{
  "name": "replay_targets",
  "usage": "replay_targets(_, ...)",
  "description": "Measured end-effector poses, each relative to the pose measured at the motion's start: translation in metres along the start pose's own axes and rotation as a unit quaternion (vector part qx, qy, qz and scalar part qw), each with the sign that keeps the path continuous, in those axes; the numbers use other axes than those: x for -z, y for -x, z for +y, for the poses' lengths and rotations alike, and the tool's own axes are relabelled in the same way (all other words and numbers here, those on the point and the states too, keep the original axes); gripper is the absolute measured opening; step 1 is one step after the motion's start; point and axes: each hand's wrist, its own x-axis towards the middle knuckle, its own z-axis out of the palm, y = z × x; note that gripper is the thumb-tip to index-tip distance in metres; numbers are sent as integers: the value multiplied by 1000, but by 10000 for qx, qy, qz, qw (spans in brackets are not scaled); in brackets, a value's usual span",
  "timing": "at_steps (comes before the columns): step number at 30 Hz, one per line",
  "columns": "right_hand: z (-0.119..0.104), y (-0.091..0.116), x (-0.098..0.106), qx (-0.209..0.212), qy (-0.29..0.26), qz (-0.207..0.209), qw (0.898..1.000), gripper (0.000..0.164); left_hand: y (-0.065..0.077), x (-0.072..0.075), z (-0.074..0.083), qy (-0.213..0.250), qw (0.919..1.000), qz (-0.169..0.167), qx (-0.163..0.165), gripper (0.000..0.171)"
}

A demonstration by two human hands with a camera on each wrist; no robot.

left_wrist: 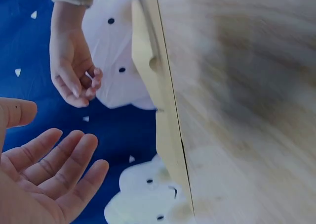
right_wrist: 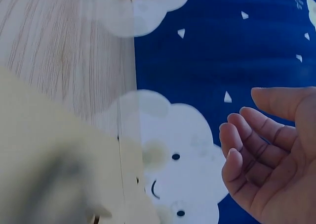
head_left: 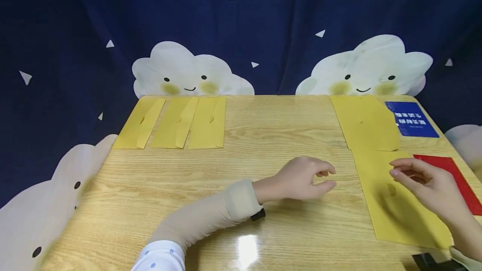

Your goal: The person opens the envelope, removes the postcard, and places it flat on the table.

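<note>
My left hand (head_left: 303, 179) hovers over the wooden table, its fingers loosely bent and holding nothing. Above the lower right yellow envelope (head_left: 370, 204) is my right hand (head_left: 433, 183), also holding nothing, with thumb and fingers apart. Another yellow envelope (head_left: 361, 124) lies just behind that one, its flap toward the right. In the left wrist view the left hand (left_wrist: 54, 174) has its palm showing and fingers spread. Relaxed, curved fingers belong to the right hand (right_wrist: 271, 155) in the right wrist view.
Three yellow envelopes with folded flaps, a left one (head_left: 132, 122), a middle one (head_left: 173, 124) and a third (head_left: 207, 129), lie in a row at the back left. A blue card (head_left: 414, 126) and a red card or packet (head_left: 449, 175) lie along the right edge.
</note>
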Motion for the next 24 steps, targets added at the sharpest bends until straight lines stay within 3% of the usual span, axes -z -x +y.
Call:
replay_targets(17,-45,-14,-34,1093,-381,-363,9926,22,53,41,-51,84,9932,1125,298,25)
replay_targets(24,-55,-26,-46,1608,-512,-346,9850,28,72,53,-66,31,9898,1308,568,25)
